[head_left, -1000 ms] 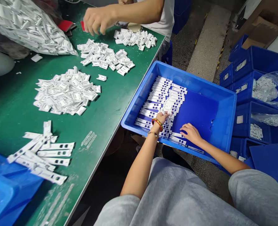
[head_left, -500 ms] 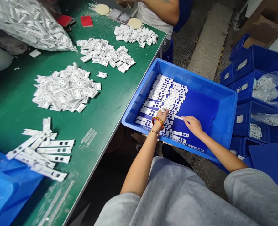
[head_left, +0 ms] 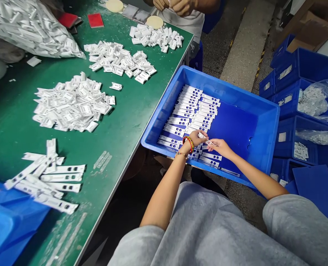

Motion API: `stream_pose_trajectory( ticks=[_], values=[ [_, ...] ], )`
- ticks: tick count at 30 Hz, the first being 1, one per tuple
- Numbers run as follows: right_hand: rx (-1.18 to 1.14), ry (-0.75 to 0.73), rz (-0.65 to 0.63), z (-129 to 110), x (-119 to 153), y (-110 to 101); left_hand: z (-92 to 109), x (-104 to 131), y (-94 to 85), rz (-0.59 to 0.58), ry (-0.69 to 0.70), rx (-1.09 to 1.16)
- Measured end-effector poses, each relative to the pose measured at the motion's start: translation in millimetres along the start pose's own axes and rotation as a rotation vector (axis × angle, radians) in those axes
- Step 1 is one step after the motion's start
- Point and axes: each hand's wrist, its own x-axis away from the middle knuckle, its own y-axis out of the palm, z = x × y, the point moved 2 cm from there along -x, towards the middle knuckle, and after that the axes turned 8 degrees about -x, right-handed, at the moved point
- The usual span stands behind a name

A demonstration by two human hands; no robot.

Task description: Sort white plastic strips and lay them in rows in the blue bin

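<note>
Over the blue bin (head_left: 263, 136), my left hand (head_left: 196, 137), with a beaded bracelet on its wrist, is closed on a small white part (head_left: 202, 136). My right hand (head_left: 218, 146) pinches the end of a white strip (head_left: 209, 142) whose other end meets the left fingers. Both hands are close together. Beneath and beyond them, flat white strips with square holes (head_left: 205, 114) lie in two columns on the bin's left side. Some strips near the front wall are partly hidden by my left hand and wrist.
Left is a green table (head_left: 130, 122) with heaps of small white parts (head_left: 72, 103), loose white strips (head_left: 53, 177) and a full bag (head_left: 27, 29). Another person's hands (head_left: 180, 5) are beyond it. Stacked blue bins (head_left: 299, 107) stand right.
My hands have come together, and the strip in my right hand has shifted left and slightly down. The other person's hands have come into view at the top. The view has shifted slightly.
</note>
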Motion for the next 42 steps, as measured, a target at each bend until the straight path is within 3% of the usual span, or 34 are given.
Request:
stream_pose_trajectory(
  ticks=[4, 7, 10, 17, 26, 35, 39, 42],
  values=[
    [0.399, -0.122, 0.236, 1.6, 0.9, -22.2, -2.6, -2.9, -5.6, 0.099, -0.002, -0.007],
    [0.708, -0.196, 0.136, 11.5, 10.5, -35.7, -5.1, -5.5, -10.3, 0.175, -0.039, 0.015],
    [0.836, -0.217, 0.004, 21.0, 18.9, -38.9, -5.7, -6.6, -11.3, 0.185, -0.055, 0.03],
    [0.809, -0.252, -0.06, 18.4, 17.8, -23.5, -3.2, -4.9, -9.2, 0.17, -0.058, 0.048],
    [0.803, -0.235, -0.021, 21.1, 25.5, -9.0, -6.1, -7.1, -8.4, 0.151, -0.045, 0.059],
    [0.791, -0.226, -0.067, 20.6, 30.8, 0.5, -8.6, -8.0, -8.8, 0.124, -0.023, 0.058],
    [0.778, -0.233, -0.067, 19.6, 37.4, 0.9, 6.6, -2.9, -2.7, 0.124, 0.022, 0.081],
    [0.79, -0.295, -0.024, 17.9, 47.5, -5.1, 26.6, 22.7, -2.3, 0.192, 0.086, 0.091]
  ],
)
